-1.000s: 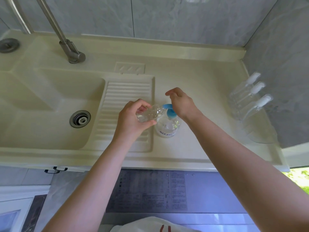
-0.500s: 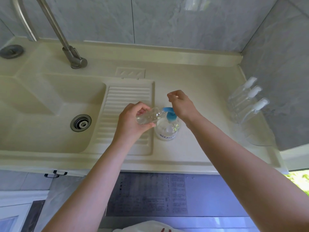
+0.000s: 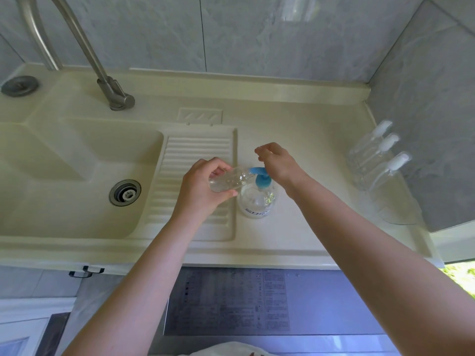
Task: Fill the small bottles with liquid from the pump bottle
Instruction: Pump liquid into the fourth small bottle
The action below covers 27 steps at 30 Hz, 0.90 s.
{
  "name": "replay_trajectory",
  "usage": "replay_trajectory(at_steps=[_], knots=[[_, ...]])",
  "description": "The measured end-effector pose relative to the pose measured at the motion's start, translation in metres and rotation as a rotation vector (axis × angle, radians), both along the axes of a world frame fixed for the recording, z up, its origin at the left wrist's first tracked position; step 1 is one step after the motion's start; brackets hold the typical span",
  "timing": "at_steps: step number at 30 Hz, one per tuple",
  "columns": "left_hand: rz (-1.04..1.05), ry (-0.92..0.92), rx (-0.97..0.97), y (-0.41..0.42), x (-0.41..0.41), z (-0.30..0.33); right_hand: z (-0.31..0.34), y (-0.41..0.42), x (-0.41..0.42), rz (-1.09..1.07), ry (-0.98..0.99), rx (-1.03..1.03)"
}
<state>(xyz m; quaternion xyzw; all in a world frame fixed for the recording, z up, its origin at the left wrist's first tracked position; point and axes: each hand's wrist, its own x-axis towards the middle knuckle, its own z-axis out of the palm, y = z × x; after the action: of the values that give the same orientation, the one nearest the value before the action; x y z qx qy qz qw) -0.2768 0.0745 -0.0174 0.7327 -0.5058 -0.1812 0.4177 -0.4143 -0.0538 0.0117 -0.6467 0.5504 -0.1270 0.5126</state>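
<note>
**Left hand holds a small bottle at the pump spout, right hand on the pump**

The left hand (image 3: pixel 203 191) comes in from below with the forearm stretched forward. Its fingers and thumb are curled around a small clear bottle (image 3: pixel 228 179), which lies tilted, almost on its side. The open mouth of the bottle points to the right and meets the blue spout of the pump bottle (image 3: pixel 258 199).

The right hand (image 3: pixel 279 164) comes from the right side, with the wrist bent down. Its palm side rests on the blue pump head, and the fingers are loosely bent and lifted past the pump, holding nothing. If the pump is pressed down fully I cannot tell.

The pump bottle stands upright on the worktop (image 3: pixel 295 235), just under both hands, right of the left hand and touching the small bottle at the spout. It is clear, with a label low on its front.

Far to the right of the right hand, three spray bottles (image 3: pixel 377 155) with white caps stand together near the wall. Left of the left hand is the ribbed drain board (image 3: pixel 190 150), and further left the sink (image 3: pixel 64 176) with the tap (image 3: pixel 113 93) behind.
</note>
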Motion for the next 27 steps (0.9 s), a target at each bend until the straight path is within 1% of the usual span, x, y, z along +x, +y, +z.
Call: replay_trajectory(at_steps=[4, 9, 11, 14, 17, 20, 25, 27], knots=[[-0.012, 0.02, 0.005, -0.001, 0.0, -0.002, -0.006, 0.001, 0.001, 0.023, -0.038, 0.011], [-0.025, 0.021, 0.03, -0.001, 0.002, -0.005, -0.014, 0.011, 0.009, -0.041, -0.039, -0.006], [-0.031, 0.022, 0.032, -0.002, 0.002, -0.004, -0.016, 0.011, 0.007, -0.057, -0.081, 0.027], [-0.035, 0.021, 0.029, -0.001, 0.004, -0.002, -0.015, 0.006, 0.002, -0.07, -0.096, 0.09], [-0.03, 0.033, 0.027, -0.002, 0.004, -0.002, -0.008, 0.0, 0.001, -0.061, -0.105, 0.066], [-0.028, 0.039, 0.027, -0.002, 0.004, -0.003, -0.008, -0.002, 0.001, -0.019, -0.048, -0.025], [-0.028, 0.036, 0.039, -0.002, 0.001, -0.005, -0.017, 0.008, 0.004, -0.002, 0.192, -0.225], [-0.027, 0.043, 0.038, -0.003, 0.001, -0.005, -0.016, 0.009, 0.004, -0.018, 0.171, -0.22]])
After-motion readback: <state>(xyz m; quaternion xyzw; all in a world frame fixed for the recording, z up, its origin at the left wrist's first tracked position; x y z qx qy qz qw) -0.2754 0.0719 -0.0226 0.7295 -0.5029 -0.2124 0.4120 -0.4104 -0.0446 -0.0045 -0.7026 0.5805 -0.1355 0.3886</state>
